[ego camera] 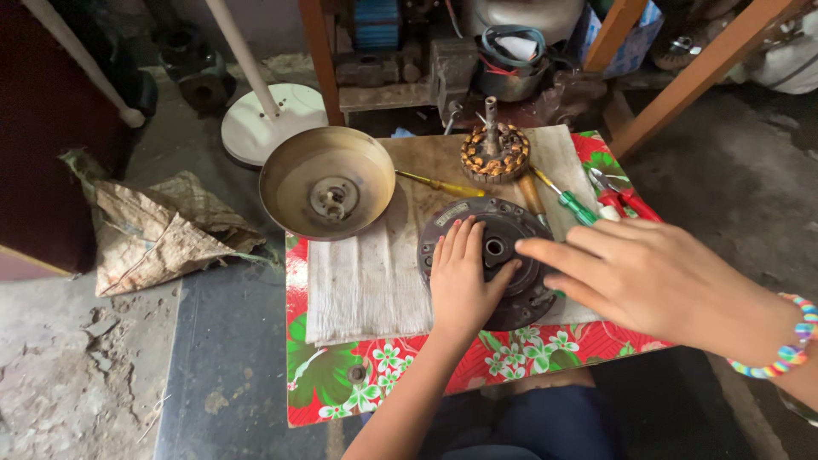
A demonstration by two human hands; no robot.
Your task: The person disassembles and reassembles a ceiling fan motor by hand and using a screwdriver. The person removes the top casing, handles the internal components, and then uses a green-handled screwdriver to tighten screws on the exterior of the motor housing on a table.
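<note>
both hands, left (461,281) and right (635,277), grip spread flat on round dark metal motor cover (453,228)

brass-coloured bowl (327,181), wound copper stator (494,153), green screwdriver (573,203), perhaps red pliers (625,201), crumpled sack (158,234).

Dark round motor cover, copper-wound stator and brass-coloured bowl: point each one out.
dark round motor cover (477,223), head view, on its upper rim above the fingers.
copper-wound stator (495,158), head view, on the ring of copper windings.
brass-coloured bowl (290,183), head view, on the bare inner wall at the left.
</note>
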